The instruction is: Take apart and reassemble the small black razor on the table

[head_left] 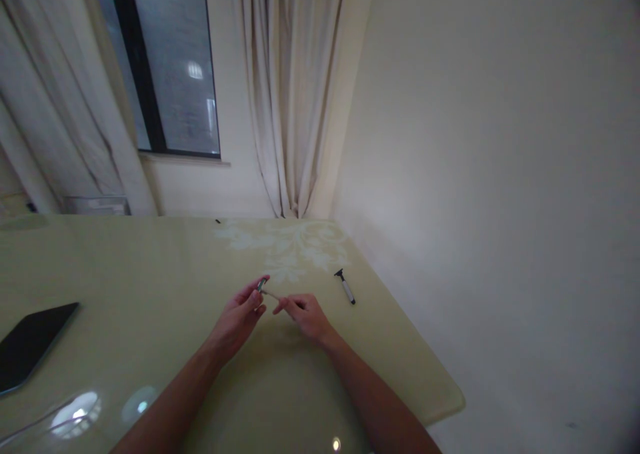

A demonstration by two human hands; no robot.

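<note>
Above the table, my left hand (245,309) pinches a small dark, silvery piece (261,285) between thumb and fingers. It looks like a razor head, but is too small to be sure. My right hand (303,313) is closed on a thin pale stick (271,295), whose far end meets the small piece or lies right against it. The stick's near end is hidden in my fingers. To the right of my right hand, a razor (346,287) with a grey handle and black top lies on the table, touched by neither hand.
The glossy pale-green table (150,274) has a white floral pattern near its far corner. A dark flat tablet-like device (37,342) lies at the left. A tiny black object (217,221) sits at the back edge. A wall (475,207) borders the right side.
</note>
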